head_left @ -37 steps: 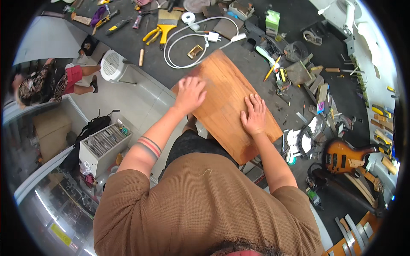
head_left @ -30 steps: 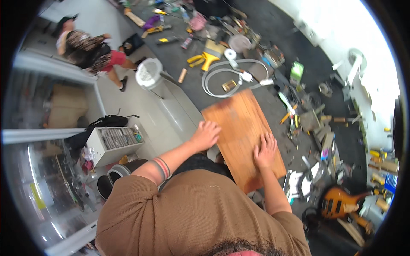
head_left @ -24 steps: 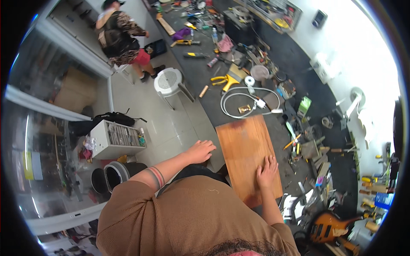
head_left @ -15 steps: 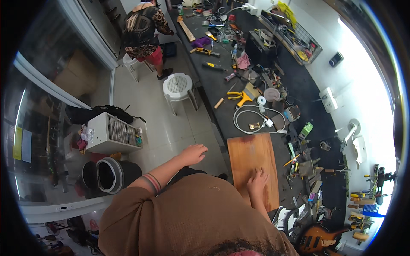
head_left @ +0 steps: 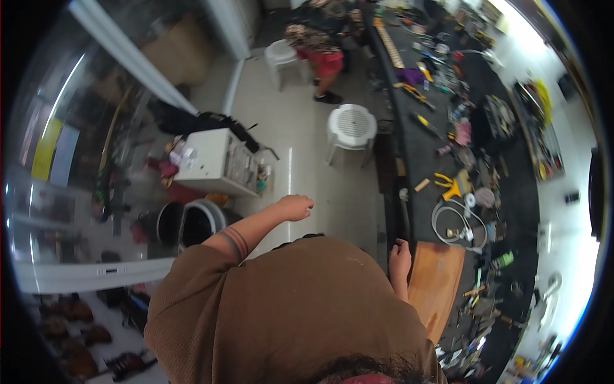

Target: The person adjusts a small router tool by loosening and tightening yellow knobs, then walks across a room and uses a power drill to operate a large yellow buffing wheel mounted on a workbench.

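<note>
Care with the wooden board seems to come down to keeping it steady on the dark workbench while the body faces the aisle. The right hand would do best to meet the long edge lightly, fingers relaxed, rather than push sideways; any pressure is better put flat on the broad face, where it should press the board down instead of sliding it. The sleeve and forearm also deserve attention, since the near end of the board runs close to the torso and could be nudged. The far end calls for similar care, with the coiled white cable lying just past it. The board lies directly to the right of the right hand, stretching from about level with the fingers back toward the body; whether skin meets wood along that edge is unclear. That hand's fingers are loosely extended, with nothing visible in them. The left hand hangs over the pale floor, well apart from the board, its fingers bent; how tightly they curl cannot be made out.
</note>
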The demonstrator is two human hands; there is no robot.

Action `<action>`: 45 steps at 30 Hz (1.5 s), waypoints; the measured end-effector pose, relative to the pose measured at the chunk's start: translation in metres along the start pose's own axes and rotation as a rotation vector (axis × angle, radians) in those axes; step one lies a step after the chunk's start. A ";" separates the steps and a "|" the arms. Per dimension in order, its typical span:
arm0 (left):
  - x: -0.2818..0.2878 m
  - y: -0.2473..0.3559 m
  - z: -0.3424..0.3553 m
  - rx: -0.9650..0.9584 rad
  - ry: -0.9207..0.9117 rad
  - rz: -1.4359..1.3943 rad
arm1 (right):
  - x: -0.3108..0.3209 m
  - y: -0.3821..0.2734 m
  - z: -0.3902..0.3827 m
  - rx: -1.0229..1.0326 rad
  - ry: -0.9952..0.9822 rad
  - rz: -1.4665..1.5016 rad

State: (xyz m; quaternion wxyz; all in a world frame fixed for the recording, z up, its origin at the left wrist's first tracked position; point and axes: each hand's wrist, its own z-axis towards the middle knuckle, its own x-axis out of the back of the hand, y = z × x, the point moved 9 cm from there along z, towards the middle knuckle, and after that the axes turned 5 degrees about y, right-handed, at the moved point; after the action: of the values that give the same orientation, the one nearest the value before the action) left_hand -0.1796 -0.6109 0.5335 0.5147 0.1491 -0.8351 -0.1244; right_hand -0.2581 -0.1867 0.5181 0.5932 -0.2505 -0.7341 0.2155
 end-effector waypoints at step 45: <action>0.126 -0.186 0.136 0.488 0.116 -0.490 | -0.115 -0.185 0.475 -0.100 -0.336 -0.665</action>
State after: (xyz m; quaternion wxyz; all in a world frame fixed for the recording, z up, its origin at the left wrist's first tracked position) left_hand -0.3325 -0.8227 0.5109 0.4655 0.4705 -0.7489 -0.0320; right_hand -0.7239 -0.4124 0.4477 0.4893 0.0118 -0.8719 0.0132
